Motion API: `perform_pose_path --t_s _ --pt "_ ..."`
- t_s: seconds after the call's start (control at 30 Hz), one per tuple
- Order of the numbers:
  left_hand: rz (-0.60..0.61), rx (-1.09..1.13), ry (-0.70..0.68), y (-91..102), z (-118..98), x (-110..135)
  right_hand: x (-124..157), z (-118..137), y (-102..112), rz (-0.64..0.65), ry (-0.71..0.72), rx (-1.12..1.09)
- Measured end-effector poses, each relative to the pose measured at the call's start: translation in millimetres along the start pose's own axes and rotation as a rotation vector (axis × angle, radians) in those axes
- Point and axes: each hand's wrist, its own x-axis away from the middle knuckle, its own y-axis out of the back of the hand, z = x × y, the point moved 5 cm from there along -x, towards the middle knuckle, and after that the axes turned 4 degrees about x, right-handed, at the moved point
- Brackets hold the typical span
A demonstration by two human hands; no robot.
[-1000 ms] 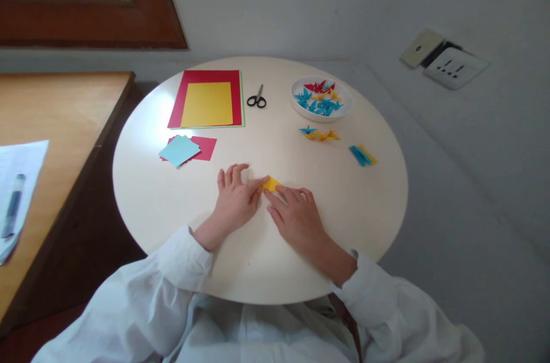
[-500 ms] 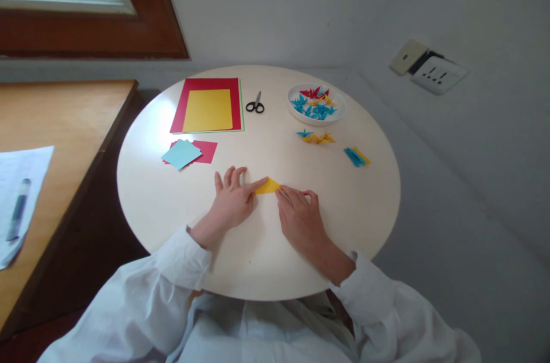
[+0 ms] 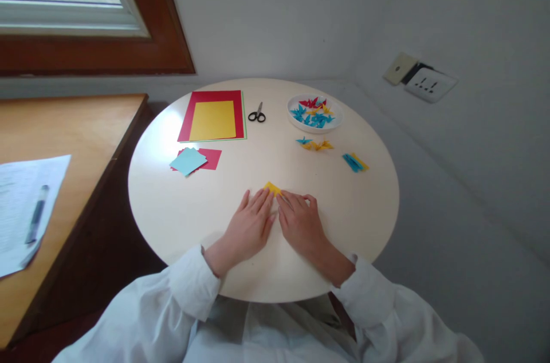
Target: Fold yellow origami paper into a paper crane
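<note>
A small folded piece of yellow origami paper (image 3: pixel 272 188) lies on the round white table in front of me, partly covered by my fingers. My left hand (image 3: pixel 251 224) rests palm down with its fingers stretched flat, their tips pressing on the paper's left side. At the right corner of the paper, the fingers of my right hand (image 3: pixel 301 223) are bent and drawn together on its edge. How the folds run beneath the fingers is hidden.
Blue and yellow paper cranes (image 3: pixel 318 145) sit before a white dish (image 3: pixel 315 129) of several more. Folded strips (image 3: pixel 354 162) lie right. Small squares (image 3: pixel 188 162), large coloured sheets (image 3: pixel 213 121) and scissors (image 3: pixel 256 115) are farther back. A wooden desk (image 3: pixel 86 122) stands left.
My left hand has gone from pointing an index finger at the paper's upper edge to lying over its left side. My right hand stays at the right corner. The view has tilted slightly upward.
</note>
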Motion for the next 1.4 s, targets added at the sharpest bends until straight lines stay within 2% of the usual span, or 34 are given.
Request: perform_pose_path --t_s 0.1,0.2,0.43,0.57,0.63,0.7,0.8,1.03,1.2,1.4 --pt "0.005 -0.081 0.006 -9.5 -7 2 1 -1 -1 -0.028 -0.007 -0.009" --pt "-0.015 -0.083 0.015 -12.5 -5 0 1 -2 -3 -0.012 -0.033 -0.058" --pt "-0.150 0.011 0.067 -1.4 3 -8 1 -12 -7 -0.062 -0.190 -0.098" --pt "-0.249 -0.058 0.261 11.0 14 -9 0 -16 -12 -0.076 -0.218 -0.134" --pt "-0.233 -0.026 0.373 10.9 23 -11 -1 -17 -13 -0.087 -0.227 -0.137" --pt "-0.208 0.053 0.413 7.0 29 -13 -2 -17 -13 -0.087 -0.223 -0.131" --pt "-0.227 0.152 0.386 2.8 30 -17 -3 -15 -13 -0.081 -0.206 -0.137" --pt "-0.240 0.195 0.289 4.9 19 -16 -3 -16 -11 -0.134 -0.187 -0.192" --pt "-0.247 0.220 0.255 1.9 19 -16 -3 -14 -7 -0.147 -0.148 -0.240" --pt "-0.256 0.253 0.219 2.6 21 -18 -4 -18 -7 -0.106 -0.145 -0.433"
